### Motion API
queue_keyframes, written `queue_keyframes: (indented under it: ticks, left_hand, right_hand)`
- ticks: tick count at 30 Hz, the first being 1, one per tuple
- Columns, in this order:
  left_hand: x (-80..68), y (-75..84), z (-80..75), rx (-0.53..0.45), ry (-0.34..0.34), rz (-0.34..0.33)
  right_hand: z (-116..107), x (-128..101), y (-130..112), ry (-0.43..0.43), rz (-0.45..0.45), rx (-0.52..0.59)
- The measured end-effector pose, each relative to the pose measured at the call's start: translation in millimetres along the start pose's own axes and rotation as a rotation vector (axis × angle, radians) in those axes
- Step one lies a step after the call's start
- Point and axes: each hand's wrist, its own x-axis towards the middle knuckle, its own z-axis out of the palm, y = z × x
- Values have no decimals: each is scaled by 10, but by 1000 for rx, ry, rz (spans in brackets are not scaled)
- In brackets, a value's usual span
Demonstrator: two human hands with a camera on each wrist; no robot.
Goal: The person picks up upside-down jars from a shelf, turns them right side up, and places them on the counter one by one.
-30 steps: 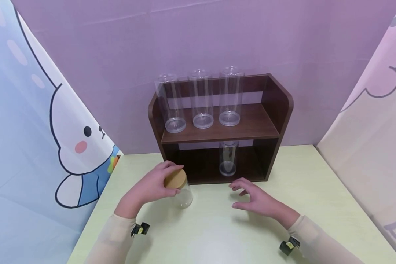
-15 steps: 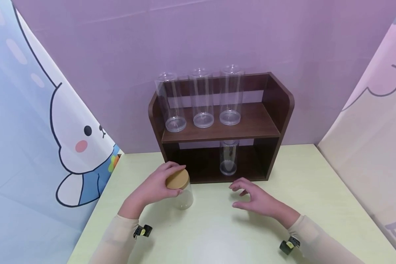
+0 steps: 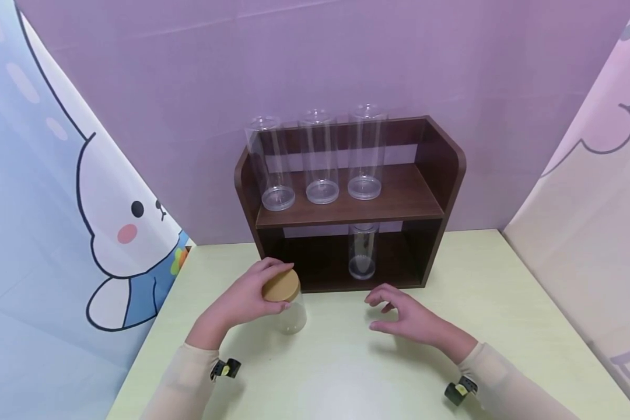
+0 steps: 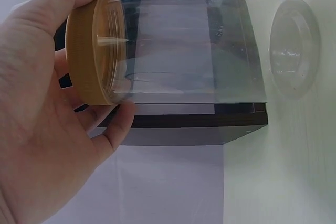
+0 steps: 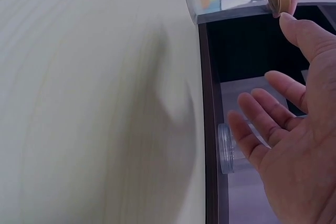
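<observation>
A: Where is the glass jar (image 3: pixel 293 312)?
B: On the table (image 3: pixel 346 361), by the shelf (image 3: pixel 399 198). The left hand (image 3: pixel 241 300) wraps its wooden lid (image 3: pixel 280 285). The right hand (image 3: pixel 415 319) is open, holding nothing.
A: A good hold?
B: It should grip firmly and keep the jar upright.

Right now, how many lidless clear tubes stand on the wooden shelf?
4: three on the upper shelf, left, middle, right; one on the lower level. None looks hidden.

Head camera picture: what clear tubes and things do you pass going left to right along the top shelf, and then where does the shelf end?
Left tall clear tube → middle tall clear tube → right tall clear tube → bare shelf board → the shelf's right side wall.
</observation>
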Motion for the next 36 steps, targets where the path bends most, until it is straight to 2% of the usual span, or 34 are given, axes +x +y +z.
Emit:
queue_keyframes:
  ticks: [7, 11, 15, 18, 21, 25, 28, 32, 36]
  left_hand:
    - [-35, -13, -20, -35, 15, -16]
    - [-67, -31, -64, -48, 72, -5]
    - [-79, -73, -103, -63, 180, 68]
    - [-74, -120, -112, -79, 287, 102]
    - [-59, -172, -115, -118, 404, 63]
    - [-27, -226, -122, -210, 570, -30]
    - [8, -252, -137, -271, 653, -77]
    - [77, -291, -153, -291, 664, -82]
    - [159, -338, -141, -311, 653, -33]
  right_hand:
    - [-4, 1, 8, -10, 0, 0]
    - [-13, -2, 9, -16, 5, -3]
    - [-20, -4, 6, -16, 4, -5]
    - [-18, -5, 8, -13, -2, -3]
    - [-15, -6, 7, -11, -7, -3]
    - [-18, -8, -6, -12, -5, -4]
    - [-28, -7, -27, -13, -3, -10]
    - [-43, -14, -39, -17, 0, -20]
    - [-52, -27, -37, -22, 1, -17]
